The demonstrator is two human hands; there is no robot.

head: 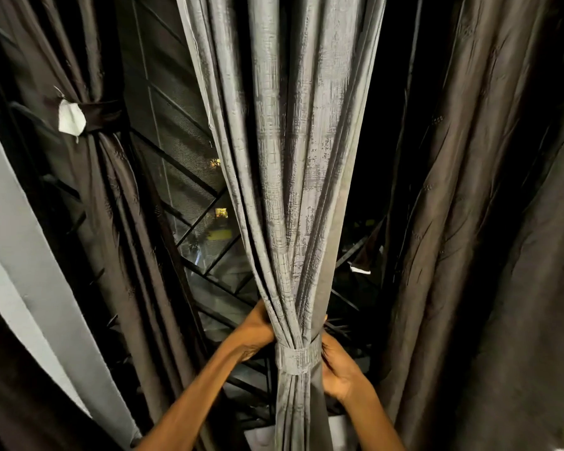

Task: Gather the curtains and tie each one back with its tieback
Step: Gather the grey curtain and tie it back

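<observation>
— Curtains: brown curtain (pixel 111 177) already tied at left; grey curtain (pixel 293 190) bunched centre. Soft, probably slippery?

— Likely. Left hand (pixel 258 327) clutching folds above the tieback (pixel 295 358); right hand (pixel 339 372) pinching its end. Best gripped at the waist.

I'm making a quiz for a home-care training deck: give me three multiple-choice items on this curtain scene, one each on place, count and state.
1. Where is the grey tieback on the grey curtain?
A. At the top
B. Low, level with the hands
C. On the floor

2. How many curtains have a band around them?
A. One
B. Two
C. Three

3. What state is the brown curtain on the right in?
A. Hanging loose
B. Tied back
C. Taken down

Answers:
1 B, the band sits between the left hand and right hand.
2 B, the grey curtain and the brown curtain on the left, banded by a dark tieback.
3 A, no band shows around it.
</observation>
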